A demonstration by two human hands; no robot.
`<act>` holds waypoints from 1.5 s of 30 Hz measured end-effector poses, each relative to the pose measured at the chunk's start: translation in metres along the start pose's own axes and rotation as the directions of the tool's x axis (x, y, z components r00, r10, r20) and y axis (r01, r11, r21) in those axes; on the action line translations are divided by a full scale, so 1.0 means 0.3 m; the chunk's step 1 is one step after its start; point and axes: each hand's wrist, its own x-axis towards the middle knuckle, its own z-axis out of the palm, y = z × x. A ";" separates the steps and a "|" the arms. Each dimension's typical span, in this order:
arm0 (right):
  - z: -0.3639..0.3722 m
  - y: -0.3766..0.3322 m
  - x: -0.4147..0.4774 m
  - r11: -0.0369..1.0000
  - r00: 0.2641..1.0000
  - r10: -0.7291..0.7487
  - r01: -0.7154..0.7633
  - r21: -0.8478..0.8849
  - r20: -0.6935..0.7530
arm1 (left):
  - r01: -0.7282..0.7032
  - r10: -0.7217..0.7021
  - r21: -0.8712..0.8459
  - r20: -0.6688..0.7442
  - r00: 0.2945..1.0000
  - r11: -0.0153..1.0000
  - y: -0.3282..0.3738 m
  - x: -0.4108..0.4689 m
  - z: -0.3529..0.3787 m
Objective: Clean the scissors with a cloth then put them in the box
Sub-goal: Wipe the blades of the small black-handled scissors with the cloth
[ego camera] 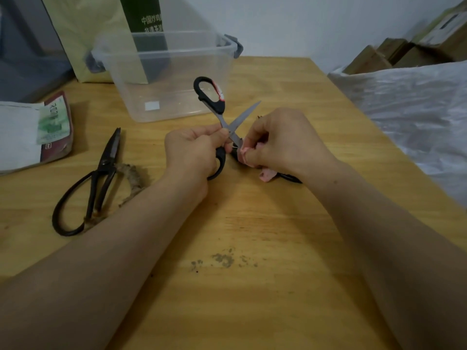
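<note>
wooden table (252,236) against a pale wall, with a tall paper bag (83,34) at the back; its green panel carries white chinese characters, starting "中国", and the rest is too blurred to read. in front of it, a clear plastic storage box (177,72) stands with its lid off, probably ready to take the tools. a printed packet (53,122) lies at the left, its writing unreadable. old black iron scissors (101,178) lie flat beside it, waiting. the black-handled scissors (209,94) are held near the box, spread into an x so each blade is exposed. the left hand (192,152) has its fingers curled round the lower handle loop to steady them. the right hand (283,140) pinches a pink cloth (243,155) round the nearer blade. a red-and-white sticker (218,92) on the upper loop can't be read.
</note>
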 end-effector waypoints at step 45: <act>-0.053 0.017 -0.002 0.978 0.961 0.123 -0.076 0.194 -0.246 | -0.132 0.129 -0.026 -0.096 0.987 0.991 0.046 0.027 -0.057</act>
